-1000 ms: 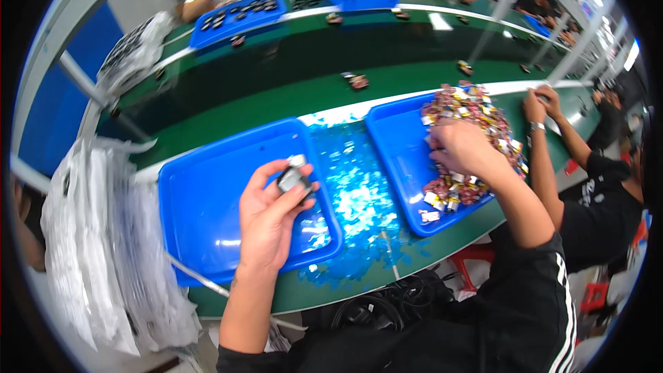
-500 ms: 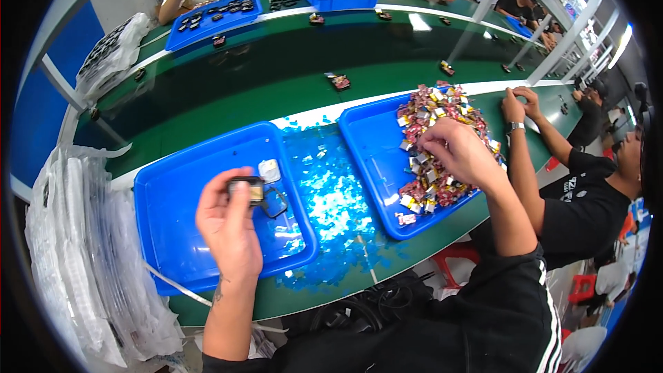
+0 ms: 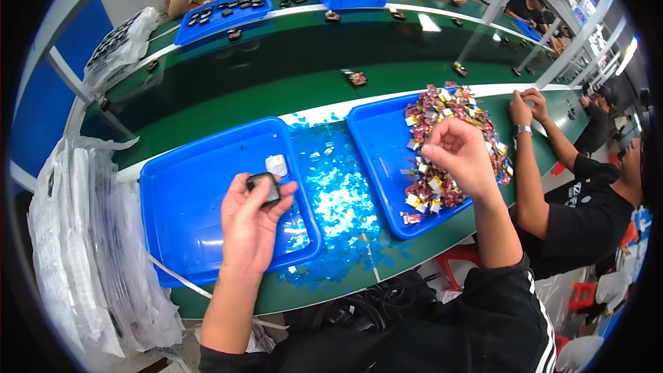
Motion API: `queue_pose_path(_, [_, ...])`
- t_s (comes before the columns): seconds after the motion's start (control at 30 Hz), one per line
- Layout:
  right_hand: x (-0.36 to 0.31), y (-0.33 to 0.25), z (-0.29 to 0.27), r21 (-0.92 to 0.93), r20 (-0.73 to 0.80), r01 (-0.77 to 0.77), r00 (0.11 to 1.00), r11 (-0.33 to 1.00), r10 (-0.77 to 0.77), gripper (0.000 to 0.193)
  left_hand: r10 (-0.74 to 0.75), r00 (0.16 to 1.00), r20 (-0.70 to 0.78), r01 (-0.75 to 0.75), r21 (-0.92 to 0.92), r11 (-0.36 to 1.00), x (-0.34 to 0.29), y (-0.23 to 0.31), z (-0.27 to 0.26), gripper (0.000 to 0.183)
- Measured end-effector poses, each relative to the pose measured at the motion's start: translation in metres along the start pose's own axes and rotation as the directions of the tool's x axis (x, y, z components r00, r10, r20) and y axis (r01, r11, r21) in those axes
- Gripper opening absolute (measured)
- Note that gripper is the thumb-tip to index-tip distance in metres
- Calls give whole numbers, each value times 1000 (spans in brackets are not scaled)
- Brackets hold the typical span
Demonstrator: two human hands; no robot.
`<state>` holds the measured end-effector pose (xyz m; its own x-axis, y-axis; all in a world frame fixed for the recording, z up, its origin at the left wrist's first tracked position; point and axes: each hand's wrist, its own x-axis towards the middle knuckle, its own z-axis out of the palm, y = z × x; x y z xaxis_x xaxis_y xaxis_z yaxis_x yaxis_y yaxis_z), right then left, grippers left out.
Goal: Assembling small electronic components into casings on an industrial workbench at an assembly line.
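Note:
My left hand (image 3: pixel 247 235) is raised over the left blue tray (image 3: pixel 183 228), its thumb and fingers closed on a small black watch-like case (image 3: pixel 264 190). Beside that case, a white rounded-square piece (image 3: pixel 276 165) lies near the tray's right side. Over the right blue tray (image 3: pixel 380 152), my right hand (image 3: pixel 464 162) is held with thumb and fingers curled together in a pinch; whatever it holds, if anything, is too small or hidden. Under and around it is a heap of small red circuit boards with silver and yellow parts (image 3: pixel 442 107).
Bits of blue film (image 3: pixel 338 207) litter the green table between the trays. Stacked clear plastic trays (image 3: pixel 83 249) stand at the left. Beyond runs a green conveyor belt (image 3: pixel 290 90) carrying several small assemblies. A co-worker's hands (image 3: pixel 528 107) are close on the right; others work across.
The left hand has shifted right and turned, so the case now shows its dark side and the frame seen beside it no longer shows. The right hand's fingers have curled in more.

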<state>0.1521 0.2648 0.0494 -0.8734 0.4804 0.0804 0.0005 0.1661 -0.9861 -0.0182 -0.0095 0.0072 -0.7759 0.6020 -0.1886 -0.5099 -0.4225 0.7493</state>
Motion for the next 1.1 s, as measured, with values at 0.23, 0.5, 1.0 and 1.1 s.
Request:
queue_pose_path(0.23, [-10,-6,71,159,178,-14,984,987,-15,14,-76,952,296,-61,427,902,-2,-14,16,23])
queue_pose_path(0.5, [-6,3,109,33,152,105,982,994,-108,13,119,909,398,-377,669,641,-12,-18,21,15])
queue_pose_path(1.0, [-20,-3,119,-399,115,486,868,778,-483,18,130,898,421,-402,661,634,-12,-24,12,15])
queue_pose_path(1.1, [-19,5,120,-226,80,393,919,891,-386,18,141,895,424,-408,650,641,-15,-23,15,16])
